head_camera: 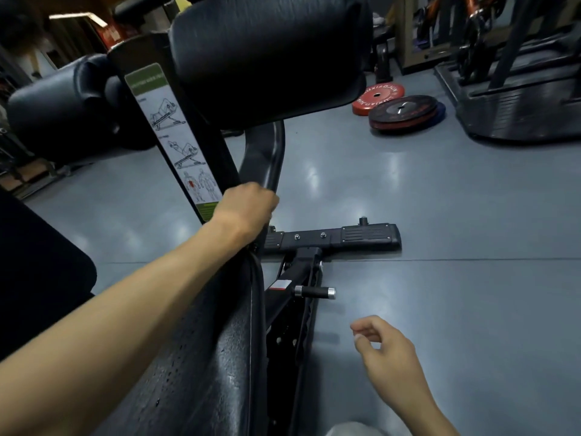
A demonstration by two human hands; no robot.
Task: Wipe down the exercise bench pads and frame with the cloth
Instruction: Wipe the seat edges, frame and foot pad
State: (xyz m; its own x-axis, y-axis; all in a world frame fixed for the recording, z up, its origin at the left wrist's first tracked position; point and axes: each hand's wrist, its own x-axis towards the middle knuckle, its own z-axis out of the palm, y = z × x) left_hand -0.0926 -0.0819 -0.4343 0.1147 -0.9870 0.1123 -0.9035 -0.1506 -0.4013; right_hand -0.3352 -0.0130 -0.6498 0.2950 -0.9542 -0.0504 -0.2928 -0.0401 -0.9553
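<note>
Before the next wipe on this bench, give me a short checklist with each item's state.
1. Cloth in hand: cannot tell; none visible in the left hand or right hand.
2. Left hand on the frame: ok, curled round the upright.
3. Right hand free: ok, loosely curled over the floor.
4. Bench pad reachable: ok, under the left forearm.
5. Weight plates out of the way: ok, far off.

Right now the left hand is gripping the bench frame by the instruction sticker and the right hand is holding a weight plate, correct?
Not quite. The head view shows the right hand hanging loosely curled over the floor, holding nothing; the weight plates lie far off. The left hand does grip the bench frame.
</note>
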